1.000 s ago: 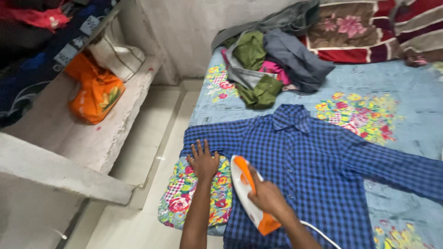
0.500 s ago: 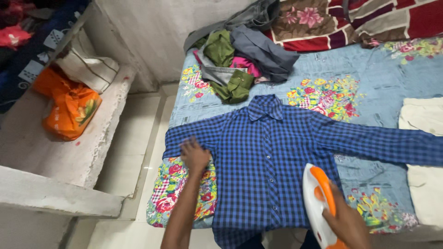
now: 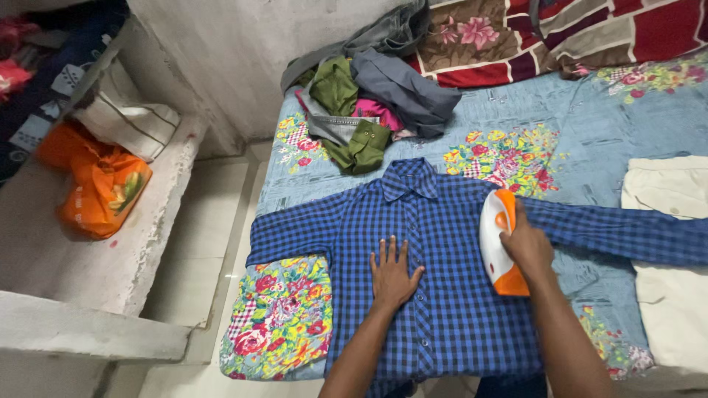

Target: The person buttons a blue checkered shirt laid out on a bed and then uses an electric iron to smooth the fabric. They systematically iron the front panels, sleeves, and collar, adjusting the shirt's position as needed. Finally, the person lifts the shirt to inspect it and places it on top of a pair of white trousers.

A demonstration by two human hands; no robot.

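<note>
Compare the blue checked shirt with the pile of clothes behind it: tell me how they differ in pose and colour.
The blue checked shirt lies spread flat, sleeves out, with the left hand pressed on it and the right hand holding the iron on it; the pile of clothes is crumpled and untouched. The shirt has one checked pattern; the pile mixes green, grey and pink pieces. Both rest on the floral bedsheet.

Heap of crumpled clothes (image 3: 365, 103) (greens, greys, pink) beside floral blanket (image 3: 560, 37); orange bag (image 3: 99, 188) on ledge.
</note>
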